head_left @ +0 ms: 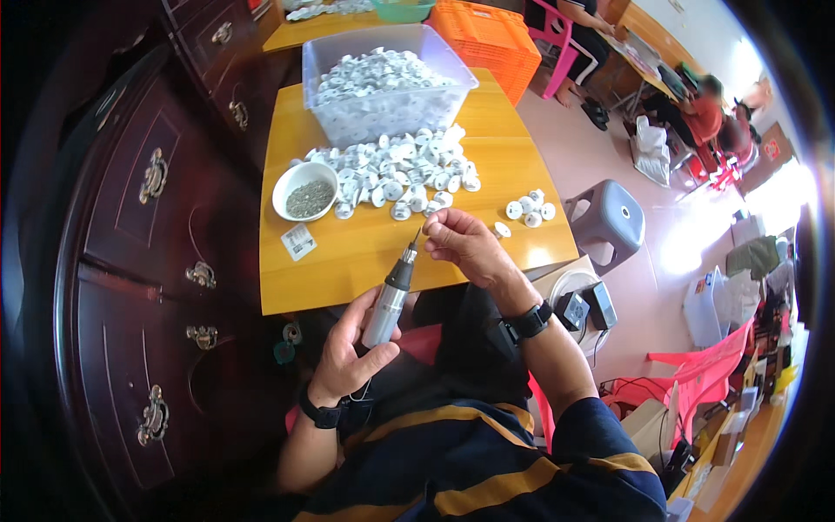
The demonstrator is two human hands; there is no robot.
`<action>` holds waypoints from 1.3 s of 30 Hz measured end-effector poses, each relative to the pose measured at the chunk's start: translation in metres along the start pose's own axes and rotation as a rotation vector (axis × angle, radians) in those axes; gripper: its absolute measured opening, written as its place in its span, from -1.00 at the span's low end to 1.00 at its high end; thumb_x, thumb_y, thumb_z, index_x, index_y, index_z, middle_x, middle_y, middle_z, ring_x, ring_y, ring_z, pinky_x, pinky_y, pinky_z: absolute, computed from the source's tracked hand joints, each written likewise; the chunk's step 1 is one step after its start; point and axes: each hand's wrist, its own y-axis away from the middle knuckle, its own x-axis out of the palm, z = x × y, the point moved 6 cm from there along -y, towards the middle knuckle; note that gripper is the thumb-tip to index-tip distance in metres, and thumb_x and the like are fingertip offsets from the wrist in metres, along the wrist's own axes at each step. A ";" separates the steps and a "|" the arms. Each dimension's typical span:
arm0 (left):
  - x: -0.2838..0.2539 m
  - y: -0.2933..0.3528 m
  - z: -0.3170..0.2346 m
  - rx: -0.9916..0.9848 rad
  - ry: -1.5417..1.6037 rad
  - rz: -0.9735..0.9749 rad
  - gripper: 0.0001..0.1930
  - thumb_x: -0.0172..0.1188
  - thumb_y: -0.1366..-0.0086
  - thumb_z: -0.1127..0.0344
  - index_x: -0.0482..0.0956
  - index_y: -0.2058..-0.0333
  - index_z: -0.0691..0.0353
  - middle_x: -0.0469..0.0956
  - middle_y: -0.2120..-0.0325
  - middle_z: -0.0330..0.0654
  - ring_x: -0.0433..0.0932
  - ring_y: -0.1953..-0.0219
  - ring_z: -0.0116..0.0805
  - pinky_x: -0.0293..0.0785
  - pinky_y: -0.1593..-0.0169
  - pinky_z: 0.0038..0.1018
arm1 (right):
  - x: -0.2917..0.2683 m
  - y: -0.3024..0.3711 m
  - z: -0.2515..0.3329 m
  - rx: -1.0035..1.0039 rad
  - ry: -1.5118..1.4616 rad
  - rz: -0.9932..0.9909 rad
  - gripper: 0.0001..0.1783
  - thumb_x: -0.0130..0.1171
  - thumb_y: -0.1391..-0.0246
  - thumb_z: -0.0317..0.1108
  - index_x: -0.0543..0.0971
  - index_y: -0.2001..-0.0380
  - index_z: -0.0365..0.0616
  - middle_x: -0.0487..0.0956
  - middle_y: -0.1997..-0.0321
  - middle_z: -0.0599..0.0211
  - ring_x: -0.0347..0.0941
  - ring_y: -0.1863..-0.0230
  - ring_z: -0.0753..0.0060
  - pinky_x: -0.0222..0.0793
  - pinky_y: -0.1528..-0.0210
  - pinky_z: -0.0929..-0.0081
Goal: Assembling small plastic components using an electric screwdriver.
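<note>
My left hand (341, 364) is wrapped round the silver and dark-grey body of an electric screwdriver (389, 304), its bit pointing up and away from me. Right at the bit's tip, the thumb and forefinger of my right hand (470, 250) are pinched together; what they hold, if anything, is too small to make out. Just beyond the hands, a heap of small white round-headed plastic parts (404, 170) spreads over the yellow table (348, 274). A white bowl (280, 203) of tiny grey metal pieces, apparently screws, stands left of the heap. Several more white parts (526, 209) lie to the right.
Behind the heap stands a clear plastic tub (383, 123) full of white parts, with orange crates (487, 43) beyond. A printed label (298, 242) lies near the bowl. Dark wooden drawers (139, 235) line the left; a grey stool (609, 222) is right. Other people sit far right.
</note>
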 end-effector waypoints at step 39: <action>0.018 -0.030 0.017 -0.228 0.139 0.050 -0.22 0.34 -0.32 0.23 0.15 -0.37 0.41 0.55 0.25 -0.13 0.50 0.41 -0.54 0.49 0.31 -0.59 | -0.018 0.004 -0.002 -0.127 -0.157 -0.061 -0.83 0.24 -0.32 -0.36 0.55 0.09 -0.12 0.62 0.18 0.42 0.59 0.19 0.58 0.55 0.11 0.59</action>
